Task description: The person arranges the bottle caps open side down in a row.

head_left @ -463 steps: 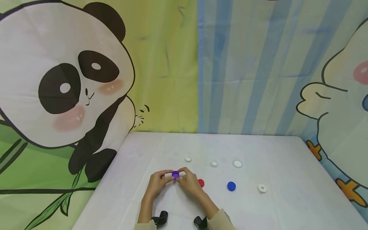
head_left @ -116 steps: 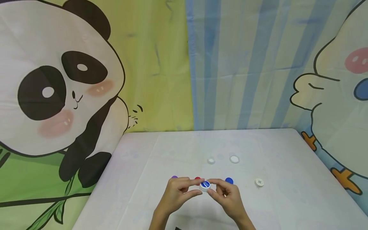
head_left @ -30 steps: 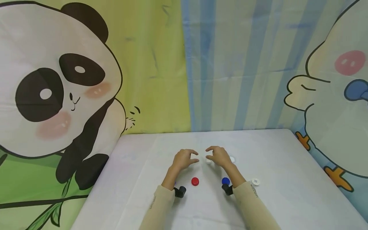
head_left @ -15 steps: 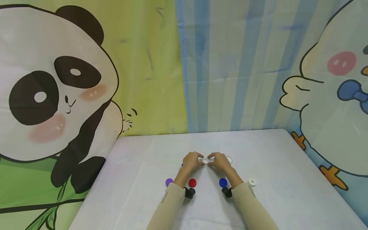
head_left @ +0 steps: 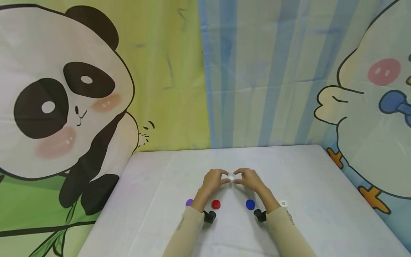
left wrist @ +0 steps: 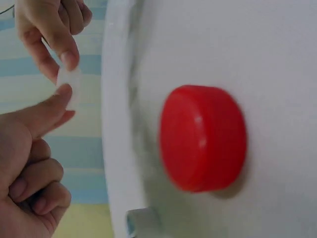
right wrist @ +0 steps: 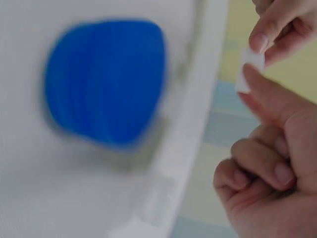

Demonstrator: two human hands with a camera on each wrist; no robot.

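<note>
A small white bottle cap (head_left: 231, 176) is pinched between both hands over the far middle of the table. My left hand (head_left: 212, 180) grips its left side with thumb and forefinger; my right hand (head_left: 252, 179) grips the right side the same way. Both wrist views show the cap, in the left one (left wrist: 74, 85) raised against the striped backdrop, with the other fingers curled in. A red bottle cap (head_left: 216, 204) lies near my left wrist. A blue bottle cap (head_left: 250, 204) lies near my right wrist. The purple cap (head_left: 189, 202) is partly behind my left forearm.
A white cap with a square mark (head_left: 283, 203) lies beside my right forearm. Another white cap (left wrist: 142, 223) with a bluish face shows in the left wrist view. A blurred whitish shape (right wrist: 157, 201) lies beyond the blue cap. Printed cloths hang behind the white table (head_left: 160, 200).
The purple cap, held earlier, now lies left of the red one. The blue-labelled white cap has left my hands. Both hands have since reached forward and picked up another white cap.
</note>
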